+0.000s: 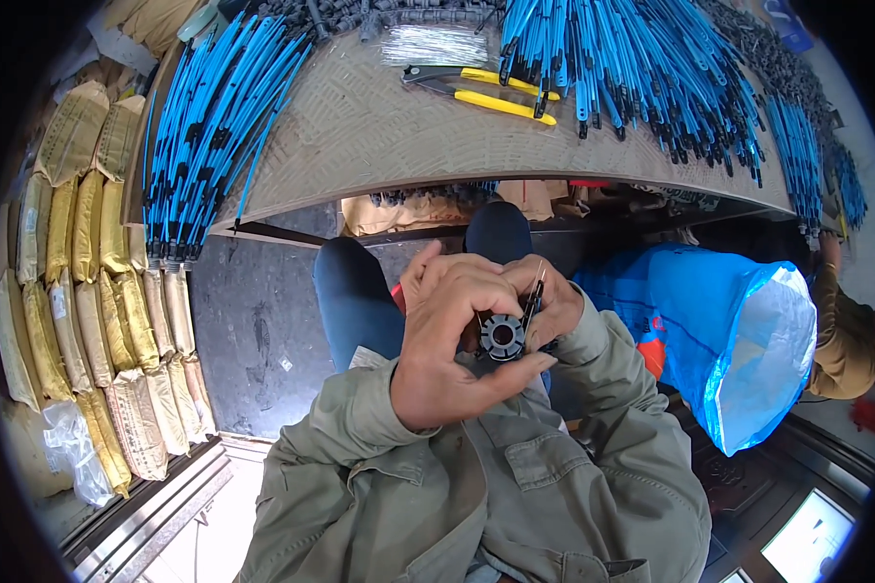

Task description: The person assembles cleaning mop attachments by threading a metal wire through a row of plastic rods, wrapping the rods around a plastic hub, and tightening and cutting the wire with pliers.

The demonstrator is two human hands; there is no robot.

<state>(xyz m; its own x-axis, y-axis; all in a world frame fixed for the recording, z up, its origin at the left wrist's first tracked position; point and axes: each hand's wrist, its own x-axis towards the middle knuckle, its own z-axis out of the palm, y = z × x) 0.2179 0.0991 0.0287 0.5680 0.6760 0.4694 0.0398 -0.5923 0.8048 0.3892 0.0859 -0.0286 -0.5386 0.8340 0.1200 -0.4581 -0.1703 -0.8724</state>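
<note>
In front of my chest my left hand [447, 335] is closed around a round black slotted plastic part [503, 337], with its open ring end facing up. Its thumb reaches along the lower side of the ring. Close against it on the right is my right hand [558, 303], also closed. A slim black piece with a thin shiny metal wire or pin [535, 291] stands up between its fingers, beside the ring. The lower body of the black part and some fingertips are hidden behind the hands.
Ahead is a brown table [350, 126] with blue-and-black strips [622, 68] heaped on it, yellow-handled pliers [486, 92] and a bundle of silver pins [436, 45]. Yellow sacks [87, 223] are stacked at left. A blue bag [690, 311] stands at right, near another person's sleeve [841, 335].
</note>
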